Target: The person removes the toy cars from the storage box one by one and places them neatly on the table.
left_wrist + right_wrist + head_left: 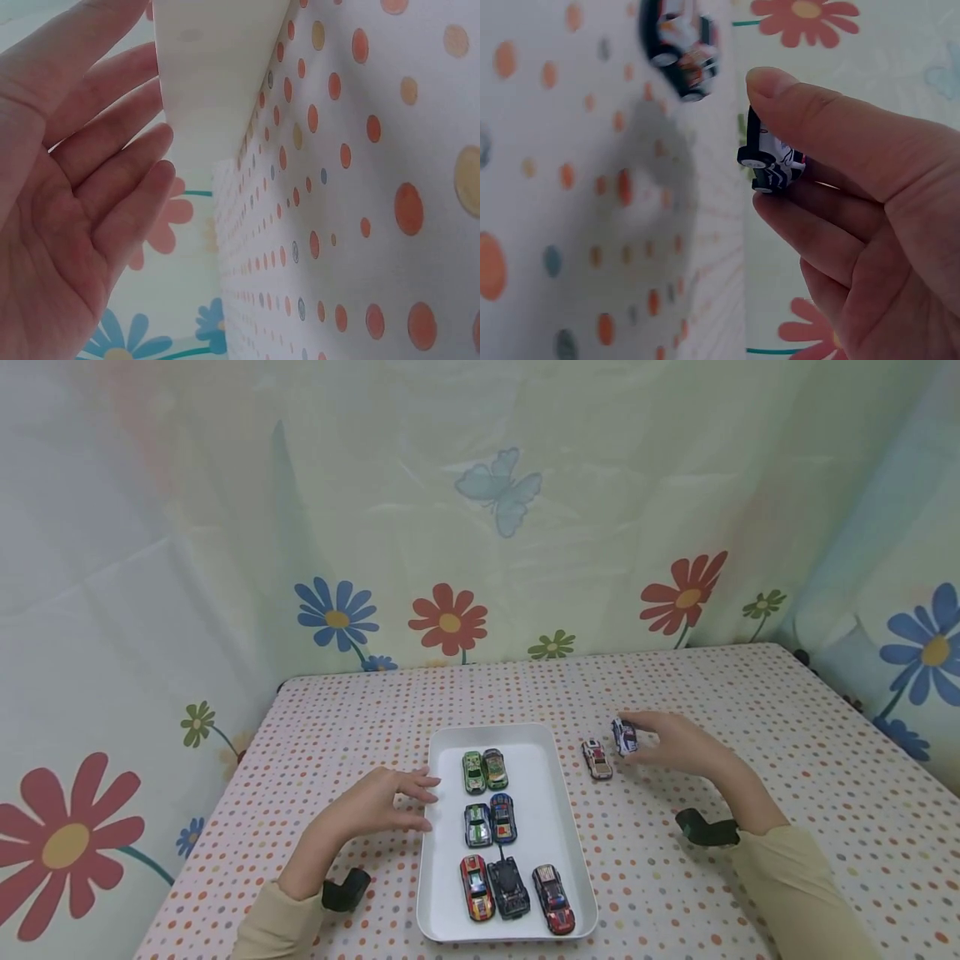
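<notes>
Between thumb and fingers my right hand [678, 745] pinches a small white and dark blue toy car [624, 737], seen close up in the right wrist view as a toy car [774, 159] lifted off the cloth. Just left of it a white, red and tan toy car [597, 759] stands on the table. My left hand [381, 803] is at the left rim of a white tray [432, 860], its fingers extended and touching or very near the rim. Inside the tray lie several toy cars, among them a green car [473, 772], a red and yellow car [477, 887] and a black tank [508, 887].
A dotted cloth [360, 718] covers the table. The tray also holds a red and black car [553, 899] at its near right corner and a blue car [503, 817] in the middle. A flowered curtain [600, 527] hangs behind the table.
</notes>
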`<state>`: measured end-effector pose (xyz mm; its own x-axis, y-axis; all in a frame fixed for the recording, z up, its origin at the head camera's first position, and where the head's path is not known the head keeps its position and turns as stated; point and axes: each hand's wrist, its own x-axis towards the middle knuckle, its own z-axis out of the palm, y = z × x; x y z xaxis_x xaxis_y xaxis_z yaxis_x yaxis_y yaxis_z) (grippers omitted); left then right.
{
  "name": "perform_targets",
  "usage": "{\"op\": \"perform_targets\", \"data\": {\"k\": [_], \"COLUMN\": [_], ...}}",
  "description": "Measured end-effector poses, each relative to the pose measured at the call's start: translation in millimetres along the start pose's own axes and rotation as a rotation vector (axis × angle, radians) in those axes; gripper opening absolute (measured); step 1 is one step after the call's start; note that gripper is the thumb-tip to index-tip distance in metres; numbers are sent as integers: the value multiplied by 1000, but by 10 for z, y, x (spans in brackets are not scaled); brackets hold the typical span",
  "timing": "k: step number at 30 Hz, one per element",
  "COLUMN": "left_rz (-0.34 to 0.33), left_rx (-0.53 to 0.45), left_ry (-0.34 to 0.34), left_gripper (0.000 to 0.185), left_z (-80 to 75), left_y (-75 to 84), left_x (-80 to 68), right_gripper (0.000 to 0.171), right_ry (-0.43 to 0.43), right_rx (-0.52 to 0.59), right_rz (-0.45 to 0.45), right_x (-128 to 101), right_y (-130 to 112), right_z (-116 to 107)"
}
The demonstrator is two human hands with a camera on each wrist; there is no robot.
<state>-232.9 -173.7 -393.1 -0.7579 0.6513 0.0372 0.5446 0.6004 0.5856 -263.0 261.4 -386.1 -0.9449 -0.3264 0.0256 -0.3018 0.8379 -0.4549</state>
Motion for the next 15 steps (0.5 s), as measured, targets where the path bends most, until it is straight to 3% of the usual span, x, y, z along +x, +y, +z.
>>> {"op": "perform_targets", "data": {"k": [6, 15], "left_rz": [-20, -16], "left_rx": [-16, -8], "left_ry": [0, 10], "left_gripper": [41, 46], "left_z": [18, 12], "left_y": [-25, -16], "left_x": [3, 0], "right_gripper": [72, 70], "right_ry": [-93, -86], "right_rx": [27, 28], "right_rz": [56, 23], "right_x": [60, 97], "right_y": [133, 139], "right_z": [131, 218]}}
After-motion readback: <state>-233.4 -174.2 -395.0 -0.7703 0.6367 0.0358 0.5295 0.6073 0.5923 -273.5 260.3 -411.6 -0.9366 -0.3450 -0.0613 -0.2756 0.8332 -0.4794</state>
